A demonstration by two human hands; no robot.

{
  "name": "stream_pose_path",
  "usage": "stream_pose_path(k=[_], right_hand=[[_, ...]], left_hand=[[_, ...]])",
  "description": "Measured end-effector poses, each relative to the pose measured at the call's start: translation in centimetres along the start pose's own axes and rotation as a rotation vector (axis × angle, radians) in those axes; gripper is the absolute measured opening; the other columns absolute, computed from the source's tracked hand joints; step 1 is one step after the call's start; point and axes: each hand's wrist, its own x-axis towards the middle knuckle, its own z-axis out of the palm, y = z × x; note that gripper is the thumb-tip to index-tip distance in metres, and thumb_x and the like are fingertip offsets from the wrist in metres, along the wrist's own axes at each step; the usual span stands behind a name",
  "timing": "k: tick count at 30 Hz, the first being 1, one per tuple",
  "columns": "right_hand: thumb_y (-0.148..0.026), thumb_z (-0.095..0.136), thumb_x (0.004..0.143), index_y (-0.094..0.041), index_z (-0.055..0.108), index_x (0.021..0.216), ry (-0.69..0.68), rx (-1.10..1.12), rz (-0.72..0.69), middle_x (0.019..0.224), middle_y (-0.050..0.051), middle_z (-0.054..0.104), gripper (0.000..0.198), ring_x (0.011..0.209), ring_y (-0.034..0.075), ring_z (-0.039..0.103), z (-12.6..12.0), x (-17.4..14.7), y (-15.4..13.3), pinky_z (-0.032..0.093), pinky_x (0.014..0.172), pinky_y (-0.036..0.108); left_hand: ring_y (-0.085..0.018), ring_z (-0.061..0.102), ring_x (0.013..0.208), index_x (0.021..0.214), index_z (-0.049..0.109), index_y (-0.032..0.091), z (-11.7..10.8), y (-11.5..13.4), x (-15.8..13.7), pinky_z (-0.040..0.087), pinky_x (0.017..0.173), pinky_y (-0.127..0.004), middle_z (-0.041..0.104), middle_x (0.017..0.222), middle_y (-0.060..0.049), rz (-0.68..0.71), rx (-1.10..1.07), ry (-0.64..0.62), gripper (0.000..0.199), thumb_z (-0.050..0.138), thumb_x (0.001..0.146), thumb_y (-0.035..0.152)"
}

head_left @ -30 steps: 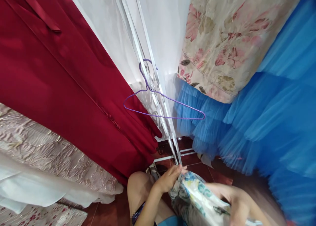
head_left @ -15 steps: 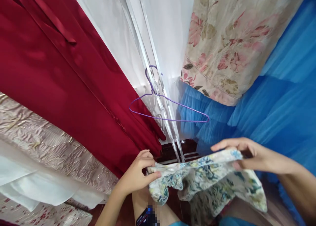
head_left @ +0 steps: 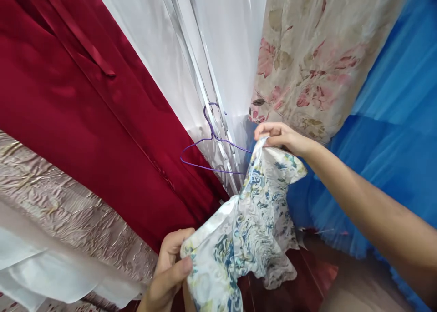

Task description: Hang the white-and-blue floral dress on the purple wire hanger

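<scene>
Head view: my one feed, and I'm reading it as a clock face with its middle as the hub.
Left hand (head_left: 172, 262): down at 7 o'clock I have it gripping, thumb pressed on the near face of the garment (head_left: 262, 212), fingers curled round the edge.
Right hand (head_left: 283, 139): here, just off the hub toward 3 o'clock, it's gripping too, fingers and thumb closed on the upper corner.
Garment: there it hangs between both hands, top edge slanting up from 7 o'clock to near the hub, white with a blue, green and yellow print, ruffles bunching toward 5 o'clock.
Hanger (head_left: 213, 136): purple, right at the hub, and the garment hides its 3 o'clock end; whether the two touch, I cannot tell.
Rails (head_left: 191, 52): two white bars, running from 11 o'clock down past the hanger, the hook right at them.
Red cloth (head_left: 85, 125): a broad satin sweep, filling 9 to 10 o'clock.
White cloth (head_left: 235, 34): up at 12, behind the rails.
Floral cloth (head_left: 314, 66): pink blooms on beige, at 2 o'clock.
Blue tulle (head_left: 392, 134): layered, at 3 o'clock, beyond the right arm.
Embossed cloth (head_left: 68, 212): at 8 o'clock, pale pink, shiny, white folds just below.
Floor (head_left: 303, 275): dark red, showing at 5 o'clock under the garment.
</scene>
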Motion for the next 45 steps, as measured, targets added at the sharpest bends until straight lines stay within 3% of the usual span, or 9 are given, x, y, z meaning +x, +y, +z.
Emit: stream_pose_path(k=[3,7,13,16,20,28,33,36,45], right_hand=[[-0.014,0.07,0.078,-0.022,0.062,0.093,-0.008,0.075,-0.017,0.073,-0.002,0.067,0.019,0.06,0.011,0.061,0.9,2.3,0.9,0.044,0.055,0.021],[-0.017,0.07,0.081,-0.021,0.062,0.096,-0.016,0.117,0.054,0.07,-0.002,0.067,0.018,0.058,0.011,0.061,1.8,3.5,2.4,0.045,0.053,0.019],[-0.017,0.071,0.079,-0.021,0.067,0.104,0.014,0.156,0.127,0.059,-0.006,0.066,0.026,0.044,0.008,0.055,1.5,2.5,2.7,0.04,0.043,0.017],[-0.017,0.072,0.078,-0.02,0.073,0.111,0.03,0.116,0.215,0.063,-0.002,0.072,0.033,0.048,0.008,0.059,1.2,2.2,1.8,0.045,0.045,0.017],[-0.021,0.076,0.077,-0.02,0.079,0.108,0.007,0.094,0.33,0.084,0.005,0.08,0.032,0.066,0.014,0.071,1.4,2.3,0.9,0.056,0.059,0.021],[-0.02,0.078,0.077,-0.019,0.079,0.108,-0.012,0.142,0.352,0.094,0.007,0.081,0.031,0.08,0.017,0.075,1.8,2.4,0.7,0.061,0.071,0.023],[-0.021,0.079,0.075,-0.019,0.079,0.099,-0.014,0.267,0.406,0.09,0.008,0.08,0.025,0.075,0.02,0.075,1.5,2.0,1.4,0.063,0.068,0.028],[-0.028,0.078,0.077,-0.015,0.078,0.09,-0.003,0.329,0.52,0.082,0.01,0.079,0.019,0.066,0.02,0.073,1.4,2.0,2.8,0.062,0.059,0.029],[-0.05,0.072,0.082,-0.022,0.069,0.078,0.417,0.33,0.415,0.071,0.004,0.072,0.029,0.063,0.02,0.068,0.3,-1.4,7.0,0.056,0.06,0.03]], left_hand=[[-0.019,0.055,0.061,0.09,0.071,0.022,-0.6,0.2,0.6,0.045,0.055,-0.029,0.061,0.07,-0.003,0.002,-0.098,0.055,0.043,0.079,0.06,0.052],[-0.016,0.048,0.056,0.075,0.065,0.017,-2.0,0.7,2.3,0.04,0.052,-0.027,0.052,0.063,-0.003,0.002,0.021,-0.089,0.037,0.073,0.066,0.052],[-0.019,0.052,0.073,0.069,0.057,0.018,-5.1,1.1,5.9,0.043,0.069,-0.029,0.055,0.073,-0.004,0.128,0.737,-0.363,0.017,0.053,0.083,0.026],[-0.022,0.057,0.09,0.081,0.064,0.02,-6.6,0.5,8.9,0.043,0.084,-0.031,0.063,0.089,-0.004,0.204,1.104,-0.384,0.017,0.048,0.086,0.022],[-0.02,0.061,0.081,0.089,0.063,0.022,-8.0,-0.3,13.6,0.046,0.076,-0.029,0.066,0.085,-0.001,0.217,1.265,-0.335,0.016,0.048,0.086,0.025],[-0.029,0.056,0.105,0.098,0.056,0.021,-7.4,3.6,21.5,0.043,0.093,-0.041,0.064,0.109,-0.009,0.442,1.362,0.078,0.023,0.042,0.081,0.013],[-0.022,0.063,0.109,0.106,0.053,0.021,-4.5,5.7,22.0,0.049,0.097,-0.039,0.065,0.118,-0.008,0.571,0.769,-0.114,0.023,0.051,0.083,0.017],[-0.02,0.066,0.106,0.121,0.047,0.022,-3.3,5.4,21.7,0.052,0.096,-0.037,0.057,0.134,-0.011,0.542,0.508,-0.078,0.045,0.065,0.081,0.023],[-0.022,0.064,0.108,0.116,0.064,0.018,-3.3,2.6,19.4,0.048,0.097,-0.033,0.069,0.116,-0.008,0.508,0.805,0.073,0.03,0.054,0.095,0.037]])
